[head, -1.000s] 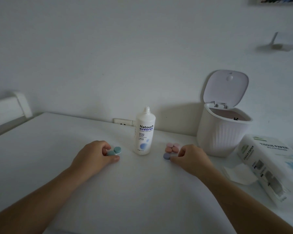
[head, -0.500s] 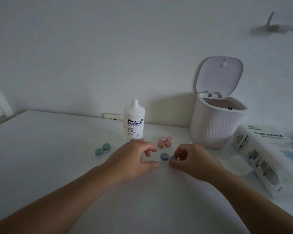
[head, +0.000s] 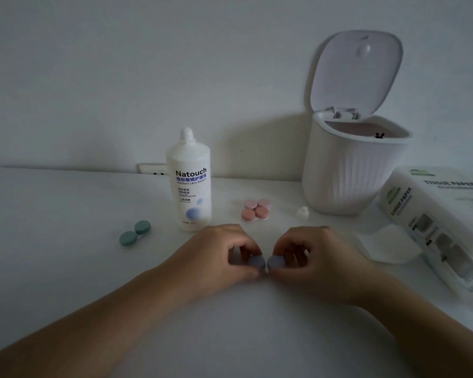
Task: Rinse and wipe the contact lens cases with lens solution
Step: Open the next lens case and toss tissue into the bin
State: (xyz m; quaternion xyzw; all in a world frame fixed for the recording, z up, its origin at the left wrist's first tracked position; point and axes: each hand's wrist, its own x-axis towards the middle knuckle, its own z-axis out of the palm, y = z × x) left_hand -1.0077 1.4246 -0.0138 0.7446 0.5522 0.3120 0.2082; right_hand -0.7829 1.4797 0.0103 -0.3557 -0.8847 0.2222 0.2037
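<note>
A purple contact lens case (head: pixel 266 262) is held between both hands just above the white table (head: pixel 66 268). My left hand (head: pixel 216 255) pinches its left cap and my right hand (head: pixel 314 255) pinches its right cap. A green lens case (head: pixel 135 233) lies on the table to the left. Two pink lens cases (head: pixel 256 209) lie side by side behind my hands. The white bottle of lens solution (head: pixel 189 184) stands upright between the green and pink cases, with its nozzle bare. A small white cap (head: pixel 302 212) lies near the bin.
A white ribbed bin (head: pixel 350 170) with its lid raised stands at the back right. A pack of tissue paper (head: pixel 437 222) lies at the right edge, with a loose tissue (head: pixel 388 246) in front of it. A wall socket (head: pixel 152 169) sits behind the bottle.
My left hand let go of the green case and moved right to the purple case. Both hands now hold the purple case by its caps, nearer to me than before.
</note>
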